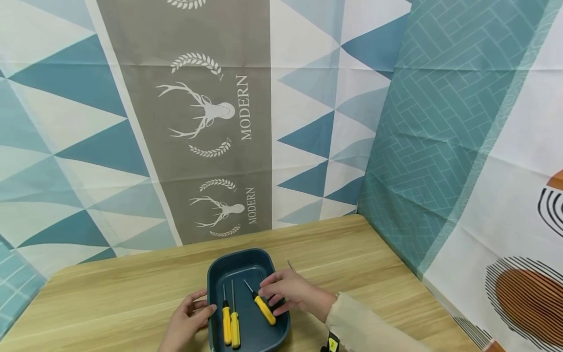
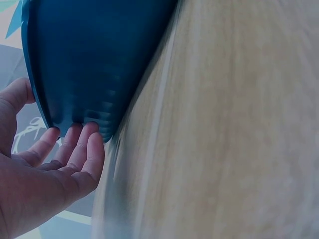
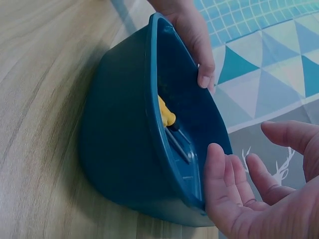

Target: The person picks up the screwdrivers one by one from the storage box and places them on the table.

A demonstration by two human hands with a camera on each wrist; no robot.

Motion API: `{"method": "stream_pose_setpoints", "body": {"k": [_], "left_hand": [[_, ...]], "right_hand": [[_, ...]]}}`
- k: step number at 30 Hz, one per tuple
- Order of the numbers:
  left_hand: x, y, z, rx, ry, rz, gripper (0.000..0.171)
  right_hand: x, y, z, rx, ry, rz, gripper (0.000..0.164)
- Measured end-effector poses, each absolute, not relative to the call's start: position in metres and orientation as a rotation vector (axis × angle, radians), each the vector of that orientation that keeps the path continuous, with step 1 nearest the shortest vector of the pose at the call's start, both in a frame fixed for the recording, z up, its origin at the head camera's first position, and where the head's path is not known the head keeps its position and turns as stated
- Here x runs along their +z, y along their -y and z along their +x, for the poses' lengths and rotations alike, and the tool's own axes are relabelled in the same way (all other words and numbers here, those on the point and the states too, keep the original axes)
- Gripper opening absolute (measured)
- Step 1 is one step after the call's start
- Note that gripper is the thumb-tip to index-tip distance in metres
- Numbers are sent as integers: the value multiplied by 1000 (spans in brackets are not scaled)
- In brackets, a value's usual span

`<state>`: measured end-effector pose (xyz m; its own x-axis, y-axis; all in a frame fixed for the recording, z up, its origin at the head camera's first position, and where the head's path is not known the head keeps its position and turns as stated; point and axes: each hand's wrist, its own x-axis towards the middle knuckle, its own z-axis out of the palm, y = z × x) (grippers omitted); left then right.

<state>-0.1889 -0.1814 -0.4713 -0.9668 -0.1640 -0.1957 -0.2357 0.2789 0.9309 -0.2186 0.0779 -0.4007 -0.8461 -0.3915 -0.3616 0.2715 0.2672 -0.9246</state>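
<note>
A dark blue plastic bin (image 1: 246, 337) stands on the wooden table with several screwdrivers in it. Two yellow-handled screwdrivers, one with a black collar (image 1: 226, 325) and one all yellow (image 1: 235, 330), lie side by side at its left. Another yellow-and-black screwdriver (image 1: 265, 310) slants at the right. My left hand (image 1: 189, 318) holds the bin's left wall, thumb over the rim and fingers against the outside. Over the right wall is my right hand (image 1: 292, 291), its fingers relaxed and apart; the right wrist view shows nothing in them, with fingertips (image 3: 215, 154) close to the rim.
A thin metal shaft (image 1: 290, 264) shows on the table beyond my right hand, its other end hidden. Below the right sleeve is a black-and-yellow object (image 1: 332, 343). Patterned cloth (image 1: 308, 146) hangs behind and to the right of the wooden table (image 1: 132, 293).
</note>
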Motion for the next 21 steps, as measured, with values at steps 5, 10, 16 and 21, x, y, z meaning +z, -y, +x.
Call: {"method": "stream_pose_setpoints", "body": {"k": [5,10,16,21], "left_hand": [[-472,181,-190,1818,-2464,-383,63],[-472,182,-190,1821,-2463,-382,63],[-471,182,-189,1808,-2469,-380,63],[-470,180,-189,1808,-2470,-387,62]], "right_hand": [[-401,-72,-218,-1615,-1996,-106,28],[-403,-65,-217,-1614,-1993,-115,29],[-407,-60,-216,-1598,-1970,-135,28],[-410,-58,-215,-1590,-1959,-125,27]]}}
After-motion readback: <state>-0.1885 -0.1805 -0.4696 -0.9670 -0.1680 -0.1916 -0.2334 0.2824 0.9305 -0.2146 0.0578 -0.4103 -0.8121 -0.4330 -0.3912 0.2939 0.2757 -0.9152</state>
